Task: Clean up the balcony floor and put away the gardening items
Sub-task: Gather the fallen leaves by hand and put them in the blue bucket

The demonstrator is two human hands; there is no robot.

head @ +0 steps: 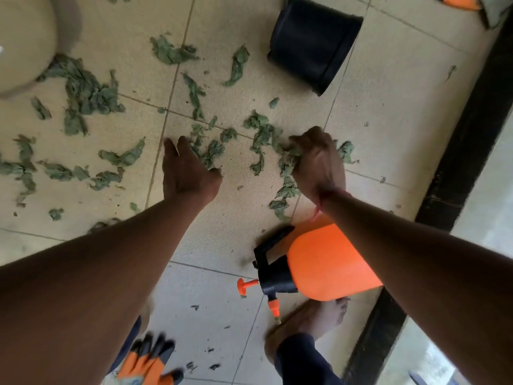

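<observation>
Hands in view: two, both bare, both down at floor level in the middle of the frame.
Left hand: one; fingers straight and spread, laid flat on the tile, its edge against loose leaf pieces. Nothing gripped.
Right hand: one; fingers curled round a bunch of leaves, with more trailing below the fist.
Dried leaves: green, crumpled, strewn over the upper and middle floor. Too fragmented for an exact count. Heaviest cluster at upper left; a second run lies between the two hands; small crumbs sit at lower centre.
Spray bottle: one; orange body, black pump head, orange nozzle tip. It lies on its side at centre right, under the right forearm, head pointing to the lower left.
Black pot: one; tipped on its side at upper centre right, well apart from both hands.
Glove: orange with dark fingertips, at the lower left edge, blurred. Whether it is one or a pair, I cannot tell.
Orange item: one; cut off by the top right edge, not identifiable.
Bare foot: one visible, just below the spray bottle's nozzle.
Tiled floor: beige tiles with grey joints.
Black strip: one; runs diagonally down the right side of the frame.
Beige round object: one; upper left corner, partly out of frame, with leaves against its lower edge.
</observation>
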